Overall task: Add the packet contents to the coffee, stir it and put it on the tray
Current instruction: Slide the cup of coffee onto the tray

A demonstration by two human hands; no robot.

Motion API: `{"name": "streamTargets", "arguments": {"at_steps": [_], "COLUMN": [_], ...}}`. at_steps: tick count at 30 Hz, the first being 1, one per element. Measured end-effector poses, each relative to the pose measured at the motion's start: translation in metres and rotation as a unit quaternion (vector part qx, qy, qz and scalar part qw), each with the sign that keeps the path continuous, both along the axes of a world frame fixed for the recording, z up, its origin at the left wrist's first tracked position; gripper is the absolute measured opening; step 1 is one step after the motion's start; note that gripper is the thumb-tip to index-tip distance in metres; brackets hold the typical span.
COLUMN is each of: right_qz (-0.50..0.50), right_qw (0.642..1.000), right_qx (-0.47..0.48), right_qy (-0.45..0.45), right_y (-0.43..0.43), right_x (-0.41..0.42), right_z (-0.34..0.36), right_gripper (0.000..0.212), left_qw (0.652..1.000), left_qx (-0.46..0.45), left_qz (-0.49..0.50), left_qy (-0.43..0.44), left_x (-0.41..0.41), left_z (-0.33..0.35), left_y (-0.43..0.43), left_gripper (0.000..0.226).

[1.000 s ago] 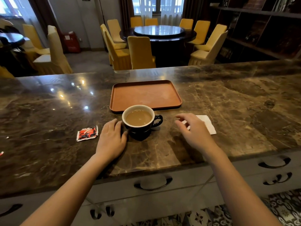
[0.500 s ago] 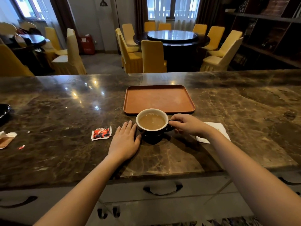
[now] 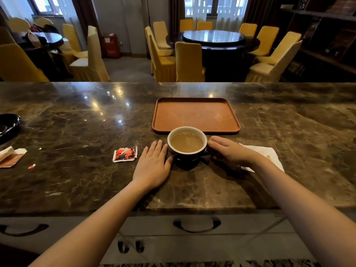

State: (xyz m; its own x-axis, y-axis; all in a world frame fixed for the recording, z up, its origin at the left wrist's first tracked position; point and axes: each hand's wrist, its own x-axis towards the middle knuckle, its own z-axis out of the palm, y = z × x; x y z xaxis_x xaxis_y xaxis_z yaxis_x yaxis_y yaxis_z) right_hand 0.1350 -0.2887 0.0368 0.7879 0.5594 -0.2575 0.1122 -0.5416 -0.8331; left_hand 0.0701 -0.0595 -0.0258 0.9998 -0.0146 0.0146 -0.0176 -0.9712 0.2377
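Resting flat and spread on the marble surface [image 3: 77,132], left hand [image 3: 153,166] just left of the coffee cup [image 3: 186,145], right hand [image 3: 229,151] curled at its handle, apparently gripping it, tray [image 3: 196,130] just beyond, torn packet [image 3: 125,154] further left, napkin [image 3: 267,153] right.

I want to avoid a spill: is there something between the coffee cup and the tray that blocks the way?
Nothing visible does. The coffee cup stands on the marble counter right at the near edge of the orange tray, whose surface is bare. The right hand is at the cup's handle side; the left hand lies flat beside it.
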Motion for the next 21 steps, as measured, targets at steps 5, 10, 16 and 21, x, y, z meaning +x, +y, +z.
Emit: {"name": "streamTargets", "arguments": {"at_steps": [5, 10, 16, 21], "right_qz": [-0.015, -0.023, -0.028, -0.040], "right_qw": [0.997, 0.995, 0.991, 0.991], "right_qx": [0.069, 0.095, 0.129, 0.124], "right_qy": [0.038, 0.019, -0.006, -0.021], "right_y": [-0.001, -0.008, -0.016, -0.016], "right_x": [0.005, 0.015, 0.043, 0.072], "right_z": [-0.010, -0.013, 0.001, 0.009], "right_gripper": [0.024, 0.024, 0.024, 0.025], "left_qw": [1.000, 1.000, 1.000, 0.999], "left_qx": [0.009, 0.016, 0.004, 0.015], "left_qz": [0.003, 0.007, 0.005, 0.011], "left_qy": [-0.004, -0.016, -0.013, -0.032], "left_x": [-0.001, -0.002, -0.002, -0.003], "left_z": [0.001, 0.000, 0.001, -0.002], "left_y": [-0.001, -0.001, 0.000, -0.002], "left_gripper": [0.060, 0.061, 0.061, 0.077]}}
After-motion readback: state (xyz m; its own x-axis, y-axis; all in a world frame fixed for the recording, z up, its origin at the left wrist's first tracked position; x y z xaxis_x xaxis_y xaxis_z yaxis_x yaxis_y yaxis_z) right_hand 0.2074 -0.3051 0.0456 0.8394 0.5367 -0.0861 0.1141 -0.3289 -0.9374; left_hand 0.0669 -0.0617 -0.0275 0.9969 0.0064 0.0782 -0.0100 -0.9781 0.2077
